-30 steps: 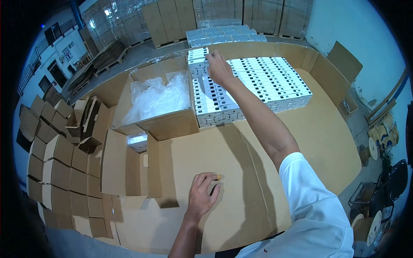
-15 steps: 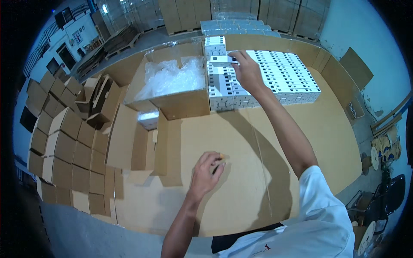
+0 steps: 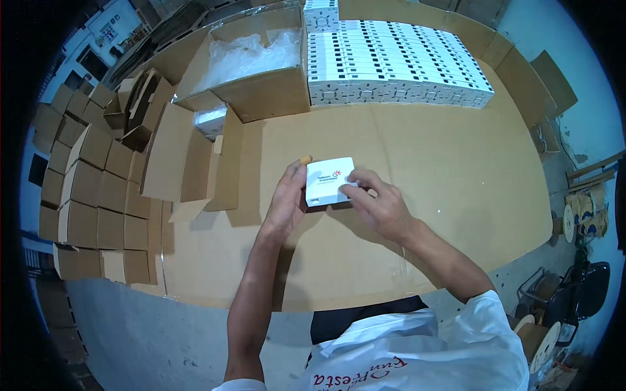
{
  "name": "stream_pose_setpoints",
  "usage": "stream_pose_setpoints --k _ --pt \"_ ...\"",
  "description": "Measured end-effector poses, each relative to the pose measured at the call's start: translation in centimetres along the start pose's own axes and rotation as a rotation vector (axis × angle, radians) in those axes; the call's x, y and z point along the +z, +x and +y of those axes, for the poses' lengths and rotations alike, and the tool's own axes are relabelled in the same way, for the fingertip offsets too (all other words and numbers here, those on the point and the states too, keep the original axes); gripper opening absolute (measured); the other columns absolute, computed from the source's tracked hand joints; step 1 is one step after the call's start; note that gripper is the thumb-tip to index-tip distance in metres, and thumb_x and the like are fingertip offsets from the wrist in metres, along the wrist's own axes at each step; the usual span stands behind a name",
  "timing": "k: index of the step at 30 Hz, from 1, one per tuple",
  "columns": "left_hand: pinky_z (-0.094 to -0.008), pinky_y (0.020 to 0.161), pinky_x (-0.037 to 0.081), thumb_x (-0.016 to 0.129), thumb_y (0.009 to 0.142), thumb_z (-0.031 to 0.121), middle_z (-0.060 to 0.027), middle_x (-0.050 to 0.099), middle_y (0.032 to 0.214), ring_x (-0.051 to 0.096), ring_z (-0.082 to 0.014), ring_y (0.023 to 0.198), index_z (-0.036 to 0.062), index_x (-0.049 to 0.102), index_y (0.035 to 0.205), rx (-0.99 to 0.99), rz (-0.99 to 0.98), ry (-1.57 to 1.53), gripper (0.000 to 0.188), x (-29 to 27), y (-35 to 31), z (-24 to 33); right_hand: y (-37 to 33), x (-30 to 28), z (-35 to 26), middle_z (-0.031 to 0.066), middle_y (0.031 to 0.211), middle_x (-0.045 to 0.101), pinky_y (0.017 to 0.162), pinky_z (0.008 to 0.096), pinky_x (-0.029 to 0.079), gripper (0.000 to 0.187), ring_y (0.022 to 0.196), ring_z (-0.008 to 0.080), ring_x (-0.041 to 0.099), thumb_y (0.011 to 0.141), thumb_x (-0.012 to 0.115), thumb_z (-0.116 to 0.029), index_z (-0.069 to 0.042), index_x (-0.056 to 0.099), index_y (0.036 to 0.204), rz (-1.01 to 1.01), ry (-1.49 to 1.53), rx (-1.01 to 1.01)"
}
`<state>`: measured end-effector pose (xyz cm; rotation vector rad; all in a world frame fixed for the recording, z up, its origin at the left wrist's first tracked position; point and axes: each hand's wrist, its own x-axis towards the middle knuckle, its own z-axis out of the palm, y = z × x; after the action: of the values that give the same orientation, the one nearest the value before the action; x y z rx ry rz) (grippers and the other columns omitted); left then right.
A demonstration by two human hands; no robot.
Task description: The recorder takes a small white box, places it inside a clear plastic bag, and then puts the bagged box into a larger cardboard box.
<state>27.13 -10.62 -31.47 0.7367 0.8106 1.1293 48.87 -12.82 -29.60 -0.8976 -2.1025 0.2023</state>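
A small white square box point(image 3: 329, 180) with a red mark on its face is held up over the cardboard tabletop between both hands. My left hand point(image 3: 287, 197) grips its left edge, with an orange cover on one fingertip. My right hand point(image 3: 381, 205) pinches the right side, thumb and fingers on the printed face. At the far side stand tight rows of matching white boxes point(image 3: 401, 62), with a short stack point(image 3: 321, 16) of them at the left end. An open brown carton point(image 3: 225, 173) to the left has a plastic-wrapped white pack point(image 3: 210, 122) inside.
A larger carton point(image 3: 277, 91) at the back left holds clear plastic bags point(image 3: 251, 60). Stacked brown boxes point(image 3: 107, 202) line the left edge. Cardboard walls point(image 3: 521, 81) border the table's far right; a black chair point(image 3: 590, 290) and cable spools point(image 3: 541, 342) stand beyond.
My right hand has come back from the far rows with a white box. My left hand, empty before, now grips it too. The view has tilted downward.
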Motion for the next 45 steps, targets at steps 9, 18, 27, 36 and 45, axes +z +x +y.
stream_pose_setpoints --k 9,18,27,36,45 --pt "-0.0342 0.097 0.055 0.068 0.092 -0.002 -0.0168 0.06 0.126 0.062 -0.0203 0.114 0.0001 0.037 0.146 0.185 -0.038 0.223 0.062 -0.2 -0.1 -0.5 -0.4 -0.3 0.4 0.0169 0.125 0.054 0.078 0.0349 0.058 0.035 0.095 0.0217 0.066 0.083 0.073 0.001 -0.001 0.056 0.115 -0.054 0.464 0.304" --pt "-0.0318 0.1 0.051 0.071 0.09 -0.004 -0.0103 0.064 0.121 0.061 -0.0172 0.113 -0.0047 0.054 0.132 0.252 -0.007 0.393 0.046 0.5 -0.3 -0.3 0.4 0.6 1.7 0.0187 0.099 0.067 0.082 0.0389 0.058 0.031 0.093 0.0283 0.071 0.089 0.068 -0.001 0.002 0.054 0.116 0.076 0.61 0.553" --pt "-0.0317 0.101 0.05 0.064 0.095 0.004 -0.0118 0.064 0.122 0.061 -0.0174 0.115 -0.0055 0.055 0.13 0.502 0.057 0.453 0.037 0.9 -0.7 4.6 1.1 -0.5 1.4 0.0222 0.102 0.067 0.079 0.0419 0.056 0.033 0.092 0.0383 0.068 0.086 0.069 0.0 0.003 0.058 0.117 -0.011 0.408 0.432" --pt "-0.0314 0.079 0.053 0.073 0.088 0.018 -0.0104 0.07 0.093 0.067 -0.0172 0.083 -0.0015 0.068 0.11 0.667 0.492 1.211 0.03 4.9 9.2 20.1 3.5 -2.0 2.3 0.0213 0.104 0.066 0.08 0.0413 0.055 0.031 0.092 0.0366 0.068 0.087 0.069 -0.003 0.001 0.059 0.117 -0.038 0.433 0.501" --pt "-0.0399 0.087 0.055 0.079 0.079 0.022 -0.0189 0.073 0.102 0.07 -0.0331 0.097 0.0014 0.07 0.109 0.569 0.417 1.901 0.037 -4.8 21.8 29.2 4.8 -3.5 4.8 0.0186 0.1 0.066 0.076 0.0395 0.056 0.029 0.086 0.033 0.068 0.088 0.068 -0.004 0.001 0.059 0.114 -0.03 0.445 0.502"
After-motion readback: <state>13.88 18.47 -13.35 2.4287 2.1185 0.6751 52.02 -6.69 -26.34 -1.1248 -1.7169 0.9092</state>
